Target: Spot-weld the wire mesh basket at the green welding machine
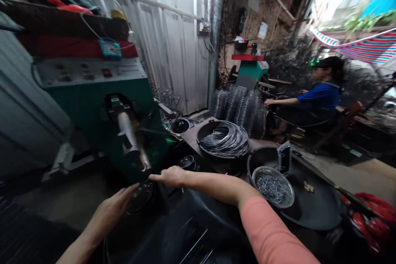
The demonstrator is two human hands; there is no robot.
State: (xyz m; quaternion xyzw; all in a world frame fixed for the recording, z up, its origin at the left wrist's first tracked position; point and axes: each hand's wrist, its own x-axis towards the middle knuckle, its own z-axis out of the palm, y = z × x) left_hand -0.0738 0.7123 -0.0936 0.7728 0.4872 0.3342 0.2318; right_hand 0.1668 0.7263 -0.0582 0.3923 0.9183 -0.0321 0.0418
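Observation:
My left hand [115,203] reaches in from the lower left, fingers stretched out and close together. Its fingertips lie at the edge of a dark round piece [140,198]; the thumb is hidden. My right hand [172,176] is closed, with its forefinger side towards the tip of a metal arm [131,144] on a green machine [93,103]. Whatever those fingers pinch is too dark and small to make out. Beside the right hand is a small dark round dish [187,161]. Below my forearms, several thin metal rods [198,244] lie on dark material.
A tub of wire rings [224,138] stands ahead, with stacked wire coils [239,105] behind. To the right, a wide black basin [318,210] holds a metal bowl of small metal pieces [272,187]. A person in blue [321,99] sits at another machine. Red bags [371,214] lie far right.

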